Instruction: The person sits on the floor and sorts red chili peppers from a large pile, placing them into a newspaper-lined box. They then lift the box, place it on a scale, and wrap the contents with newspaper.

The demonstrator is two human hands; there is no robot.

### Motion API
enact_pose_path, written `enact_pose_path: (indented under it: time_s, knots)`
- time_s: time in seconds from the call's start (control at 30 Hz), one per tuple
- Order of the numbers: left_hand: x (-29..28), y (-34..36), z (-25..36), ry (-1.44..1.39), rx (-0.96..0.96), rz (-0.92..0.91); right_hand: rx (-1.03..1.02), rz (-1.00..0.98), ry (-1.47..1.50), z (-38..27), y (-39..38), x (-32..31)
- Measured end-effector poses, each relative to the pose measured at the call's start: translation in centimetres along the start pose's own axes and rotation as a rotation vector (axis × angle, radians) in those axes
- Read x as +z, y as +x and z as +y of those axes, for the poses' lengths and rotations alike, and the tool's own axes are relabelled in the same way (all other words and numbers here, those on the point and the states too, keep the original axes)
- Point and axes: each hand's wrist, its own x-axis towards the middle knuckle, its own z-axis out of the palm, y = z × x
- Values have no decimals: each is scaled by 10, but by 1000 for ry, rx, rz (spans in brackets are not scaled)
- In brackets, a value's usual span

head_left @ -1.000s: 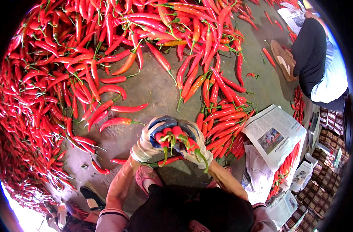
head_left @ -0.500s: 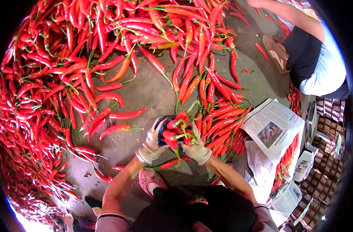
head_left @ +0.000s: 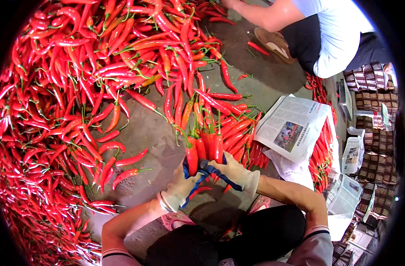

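Left hand: grip clamped on the held peppers, centre of the frame
Right hand: grip clamped on the same bunch
Pepper pile: left and upper left
Newspaper: right of centre

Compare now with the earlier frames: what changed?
The held bunch of chilies turned: stems that mostly pointed down-picture now point up-picture. A co-worker's arm has reached out leftward. Left hand and right hand still hold the bunch; chili pile and newspaper lie as before.
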Motion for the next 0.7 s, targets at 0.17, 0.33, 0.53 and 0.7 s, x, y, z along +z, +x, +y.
enact_pose_path:
  time_s: [0.17, 0.33, 0.53, 0.7]
  knots:
    - [17, -33, 64, -16, -39, -158, 168, -36, -252, -12, -20, -27]
    - [98, -52, 154, 296, 76, -225, -288, 60, 32, -25, -77, -92]
    - [271, -79, 170, 426, 20, -250, -404, 446, 165, 33, -182, -205]
    - [388, -70, 84, 614, -122, -493, -161, 527, 162, 111, -284, -286]
